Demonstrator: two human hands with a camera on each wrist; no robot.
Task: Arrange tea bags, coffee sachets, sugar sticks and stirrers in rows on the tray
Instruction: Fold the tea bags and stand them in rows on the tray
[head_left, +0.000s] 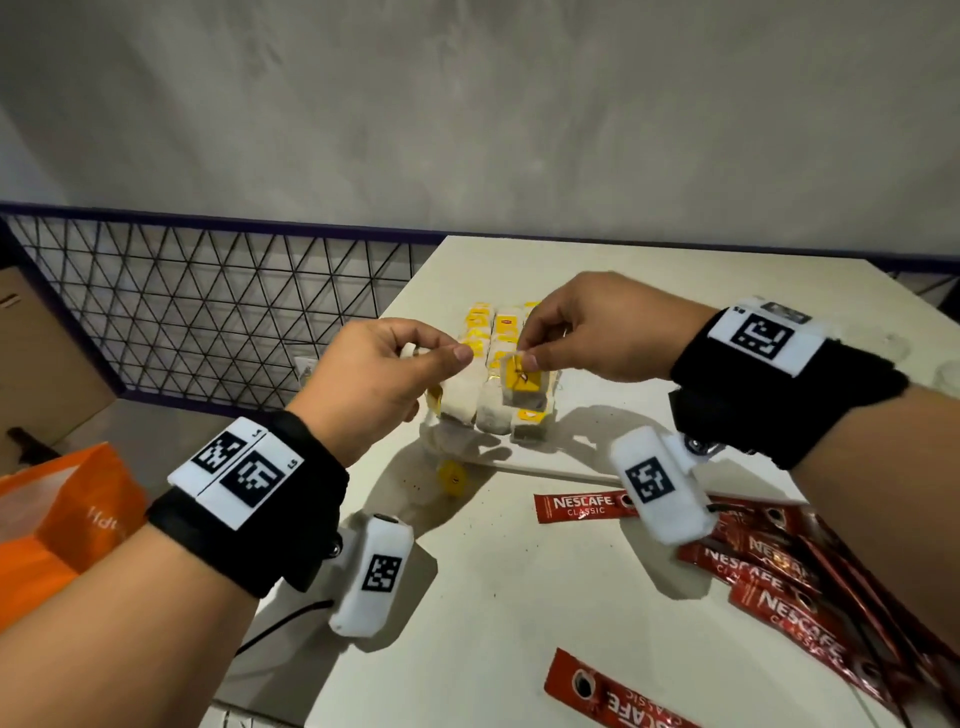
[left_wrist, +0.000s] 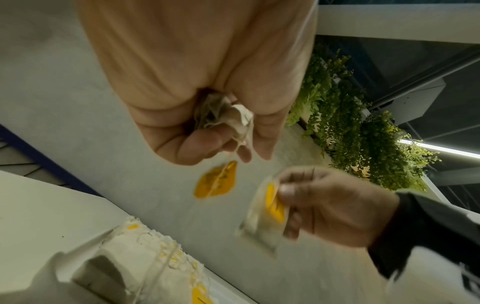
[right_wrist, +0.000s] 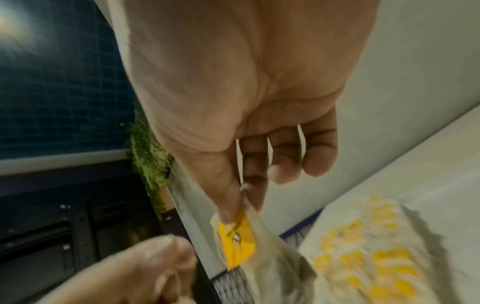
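Note:
A white tray (head_left: 550, 469) on the table holds rows of tea bags (head_left: 500, 332) with yellow tags. Above it my left hand (head_left: 441, 354) grips a crumpled tea bag (left_wrist: 221, 112); its yellow tag (left_wrist: 217, 180) dangles on a string below the fist. My right hand (head_left: 525, 354) pinches a second tea bag (head_left: 523, 385) by its top edge, thumb on its yellow tag (right_wrist: 239, 239), and the bag hangs over the rows. Red coffee sachets (head_left: 779, 571) lie in a loose pile at the front right. I see no sugar sticks or stirrers.
One sachet (head_left: 582, 506) lies apart just in front of the tray, another (head_left: 613, 701) at the near edge. The table's left edge drops off beside an orange bag (head_left: 67, 519) and a wire-mesh railing (head_left: 208, 301). A grey wall stands behind.

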